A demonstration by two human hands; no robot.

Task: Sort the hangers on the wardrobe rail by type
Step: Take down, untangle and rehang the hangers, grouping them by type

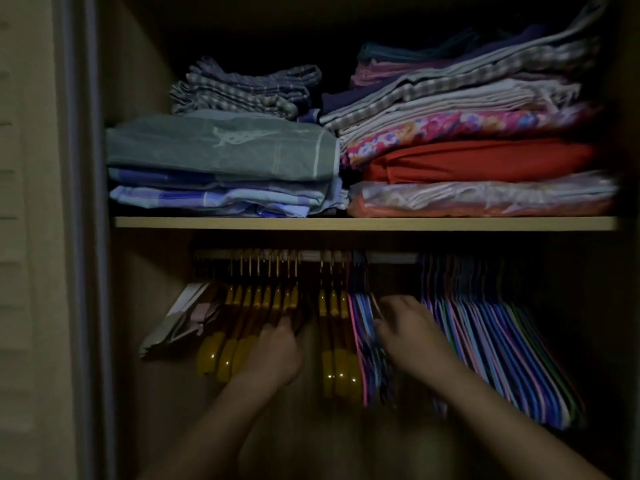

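Note:
A wardrobe rail (391, 257) runs under a wooden shelf. Several yellow wooden hangers (242, 317) hang at its left, and three more yellow hangers (337, 368) hang near the middle. A small bunch of thin coloured hangers (363, 327) hangs right of those, and a large bunch of thin coloured hangers (498, 351) fills the right side. My left hand (273, 355) reaches into the gap beside the left yellow group, fingers curled on a hanger there. My right hand (412, 334) sits between the two coloured bunches, its fingers against the small bunch; the fingertips are hidden.
The wooden shelf (363, 223) above carries stacks of folded fabric (467, 157). Some pale flat items (176, 320) hang at the far left of the rail. The wardrobe's side wall (138, 133) stands at the left. The scene is dim.

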